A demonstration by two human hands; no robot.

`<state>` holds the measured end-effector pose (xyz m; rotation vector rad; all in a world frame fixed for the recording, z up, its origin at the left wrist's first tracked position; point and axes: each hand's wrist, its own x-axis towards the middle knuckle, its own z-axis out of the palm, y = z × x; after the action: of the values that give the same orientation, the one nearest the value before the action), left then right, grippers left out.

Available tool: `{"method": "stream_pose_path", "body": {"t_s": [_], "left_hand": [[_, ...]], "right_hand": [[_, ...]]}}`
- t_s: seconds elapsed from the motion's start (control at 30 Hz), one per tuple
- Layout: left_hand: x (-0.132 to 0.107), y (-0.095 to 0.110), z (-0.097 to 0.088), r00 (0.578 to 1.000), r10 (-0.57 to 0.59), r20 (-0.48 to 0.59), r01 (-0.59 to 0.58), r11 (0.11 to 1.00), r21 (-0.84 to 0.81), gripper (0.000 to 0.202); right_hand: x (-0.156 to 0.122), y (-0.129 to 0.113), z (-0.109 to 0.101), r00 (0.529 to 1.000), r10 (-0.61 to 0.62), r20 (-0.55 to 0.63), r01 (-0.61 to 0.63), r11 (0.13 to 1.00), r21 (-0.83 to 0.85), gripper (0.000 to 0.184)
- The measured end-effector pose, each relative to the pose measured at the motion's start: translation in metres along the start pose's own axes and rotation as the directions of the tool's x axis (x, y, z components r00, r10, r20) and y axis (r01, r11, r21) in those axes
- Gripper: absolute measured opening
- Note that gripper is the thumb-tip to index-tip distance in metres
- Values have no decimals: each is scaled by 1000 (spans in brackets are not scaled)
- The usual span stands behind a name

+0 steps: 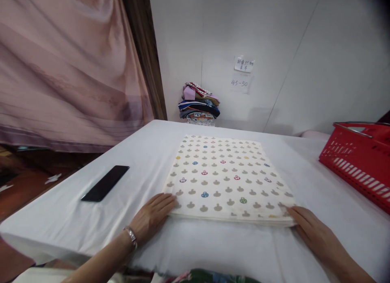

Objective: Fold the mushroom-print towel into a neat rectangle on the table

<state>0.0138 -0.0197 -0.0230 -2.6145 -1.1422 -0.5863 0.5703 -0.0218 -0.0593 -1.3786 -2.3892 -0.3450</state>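
Lower edge of the frame: green fabric (213,276), cut off, below the near side of the white-covered bench (213,242).
Left hand (155,212): lower middle, with a bracelet (131,236); fingers close together, laid over the near left corner of the cloth (219,177); thumb hidden, so I cannot tell whether the grip pinches.
Right hand (315,230): lower right, fingertips at the near right corner; thumb out of sight, pinching likewise uncertain.
Cloth: centre of the frame, folded flat on the bench between both hands, layers showing along its near edge.
Cloth's risk: an uneven pull would probably skew the layers; lifting only the top one could unfold it.
Cloth's direction: near edge runs across, dipping slightly rightward; sides run toward the wall (274,39). It looks nearly square, so the long axis is uncertain.
Phone (106,183): left, slanting, apart from the left hand.
Basket (359,157): right edge, red.
Clothes (199,102): upper middle, piled beyond the bench.
Notes (240,83): upper right of centre, on the wall.
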Motion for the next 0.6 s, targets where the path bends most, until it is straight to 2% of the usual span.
{"method": "stream_pose_path", "body": {"t_s": [0.13, 0.3, 0.5, 0.6], "left_hand": [[-2, -5, -4, 999, 0, -38, 1, 1000, 24, 32], [2, -8, -13, 997, 28, -72, -25, 999, 47, 37], [2, -8, -16, 1000, -2, -22, 0, 998, -56, 31], [2, -12, -15, 1000, 3, 28, -1, 995, -95, 27]], "right_hand": [[-2, 3, 3, 1000, 8, -16, -9, 1000, -23, 41], [-1, 4, 1, 993, 43, -109, -45, 999, -19, 46], [-7, 10, 0, 998, 8, -58, -5, 999, 50, 53], [-10, 11, 2, 1000, 13, 5, -13, 999, 48, 49]]}}
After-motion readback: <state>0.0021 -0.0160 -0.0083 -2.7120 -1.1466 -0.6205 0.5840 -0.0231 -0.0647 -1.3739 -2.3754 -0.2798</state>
